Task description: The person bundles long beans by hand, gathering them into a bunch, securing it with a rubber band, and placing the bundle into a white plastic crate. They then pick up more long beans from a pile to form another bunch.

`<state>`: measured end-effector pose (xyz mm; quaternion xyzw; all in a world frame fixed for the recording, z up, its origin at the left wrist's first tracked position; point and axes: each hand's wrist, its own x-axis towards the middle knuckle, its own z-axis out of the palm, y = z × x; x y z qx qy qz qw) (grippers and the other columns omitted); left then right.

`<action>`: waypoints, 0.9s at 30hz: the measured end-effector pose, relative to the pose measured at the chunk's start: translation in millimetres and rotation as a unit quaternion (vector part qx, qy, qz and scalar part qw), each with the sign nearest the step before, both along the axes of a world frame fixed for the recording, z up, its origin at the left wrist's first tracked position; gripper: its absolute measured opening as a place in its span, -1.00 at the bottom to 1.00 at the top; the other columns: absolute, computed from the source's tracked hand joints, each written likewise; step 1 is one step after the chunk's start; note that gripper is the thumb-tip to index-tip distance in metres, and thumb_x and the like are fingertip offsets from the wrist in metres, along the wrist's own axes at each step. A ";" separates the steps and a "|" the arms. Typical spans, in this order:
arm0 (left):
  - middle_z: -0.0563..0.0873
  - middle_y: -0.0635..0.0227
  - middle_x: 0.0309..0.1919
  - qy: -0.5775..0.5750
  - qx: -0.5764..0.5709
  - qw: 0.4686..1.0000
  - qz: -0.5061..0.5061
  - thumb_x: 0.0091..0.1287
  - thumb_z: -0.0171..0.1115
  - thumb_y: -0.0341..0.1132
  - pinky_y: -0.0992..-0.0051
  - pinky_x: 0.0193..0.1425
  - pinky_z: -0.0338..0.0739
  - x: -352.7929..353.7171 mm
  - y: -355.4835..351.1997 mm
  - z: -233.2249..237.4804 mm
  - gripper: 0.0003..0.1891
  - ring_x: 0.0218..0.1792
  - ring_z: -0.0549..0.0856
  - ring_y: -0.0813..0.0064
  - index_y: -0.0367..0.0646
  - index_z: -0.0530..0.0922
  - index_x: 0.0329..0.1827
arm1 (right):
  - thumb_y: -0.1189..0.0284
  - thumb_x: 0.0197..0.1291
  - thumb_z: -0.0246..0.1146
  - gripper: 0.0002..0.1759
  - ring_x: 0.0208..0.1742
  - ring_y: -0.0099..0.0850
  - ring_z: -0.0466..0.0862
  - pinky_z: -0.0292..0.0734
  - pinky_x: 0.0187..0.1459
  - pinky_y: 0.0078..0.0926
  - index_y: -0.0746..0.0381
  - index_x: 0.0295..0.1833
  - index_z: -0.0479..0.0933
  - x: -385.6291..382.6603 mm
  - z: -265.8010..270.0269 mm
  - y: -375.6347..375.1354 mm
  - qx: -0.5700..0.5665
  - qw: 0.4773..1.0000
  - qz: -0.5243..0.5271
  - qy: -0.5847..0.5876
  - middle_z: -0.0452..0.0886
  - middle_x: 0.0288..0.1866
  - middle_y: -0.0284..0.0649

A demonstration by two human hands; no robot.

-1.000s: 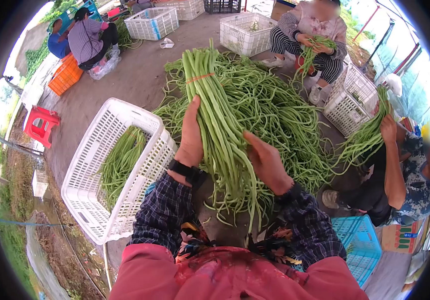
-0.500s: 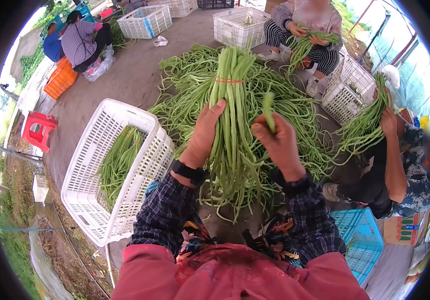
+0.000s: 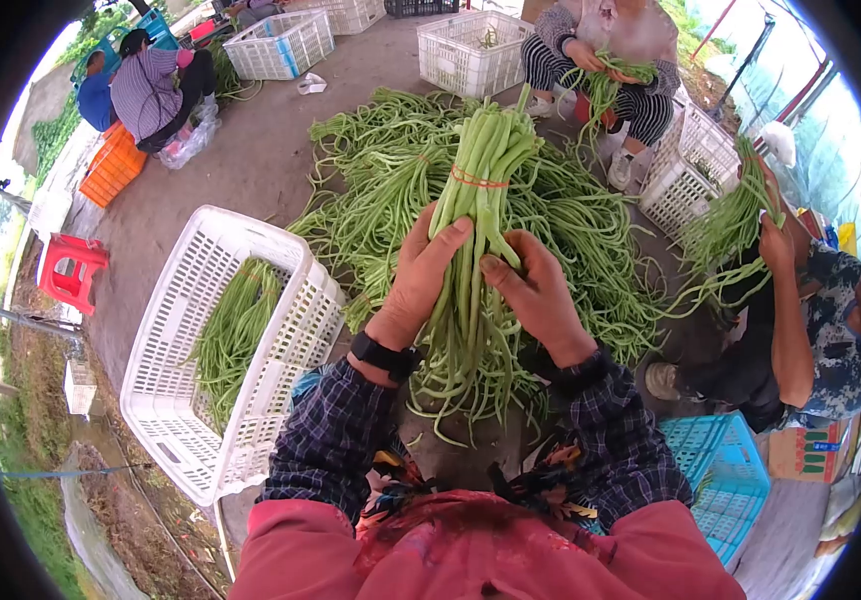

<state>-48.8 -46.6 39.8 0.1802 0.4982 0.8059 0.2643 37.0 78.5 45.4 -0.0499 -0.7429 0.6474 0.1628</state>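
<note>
Bean bundle [image 3: 477, 190] roughly upright in view, banded end away from the wearer, hands [image 3: 428, 270] [image 3: 538, 285] gripping both sides.

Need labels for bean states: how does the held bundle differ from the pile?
The bundle is banded in red; the pile lies loose and tangled.
The left hand grips the bundle, the right hand touching it; the pile spreads over the ground.
Both: long green beans.
</note>
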 end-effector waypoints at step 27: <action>0.56 0.42 -0.25 -0.044 0.024 0.999 0.014 0.32 0.15 -0.14 0.58 -0.22 0.48 -6.1 5.1 -4.1 -0.57 -0.29 0.55 0.65 -0.21 0.38 0.12 | 0.38 0.28 0.16 -0.83 -0.49 -0.62 0.38 0.38 -0.39 -0.65 0.23 -0.16 0.37 12.8 -14.9 13.4 -0.070 0.995 -0.047 0.049 0.36 -0.50 -0.41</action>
